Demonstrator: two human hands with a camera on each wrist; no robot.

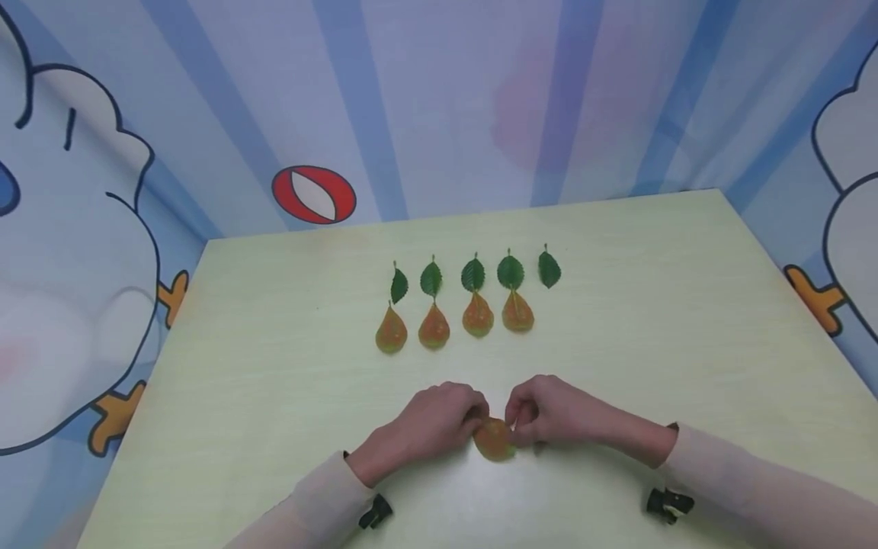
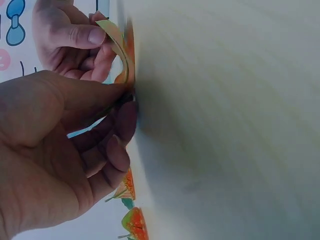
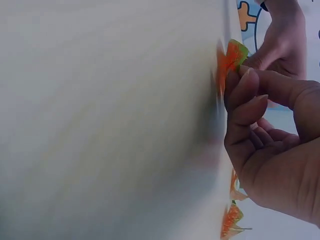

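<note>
An orange and green artificial pear piece (image 1: 495,440), thin and curved, stands close over the table in front of me. My left hand (image 1: 442,415) pinches its left edge between thumb and fingers. On the opposite side, my right hand (image 1: 555,410) pinches the right edge, with the other fingers curled in. The left wrist view shows the piece (image 2: 123,52) edge-on, bowed between the two hands. In the right wrist view its orange face (image 3: 235,54) rises beyond the right fingertips. The top of the piece is hidden behind the hands.
Beyond the hands lies a row of similar pear pieces (image 1: 391,332), with a row of green leaves (image 1: 431,278) behind them. The rightmost leaf (image 1: 549,269) has no pear below it. A pale table (image 1: 240,366) meets patterned walls (image 1: 453,114) at its back and sides.
</note>
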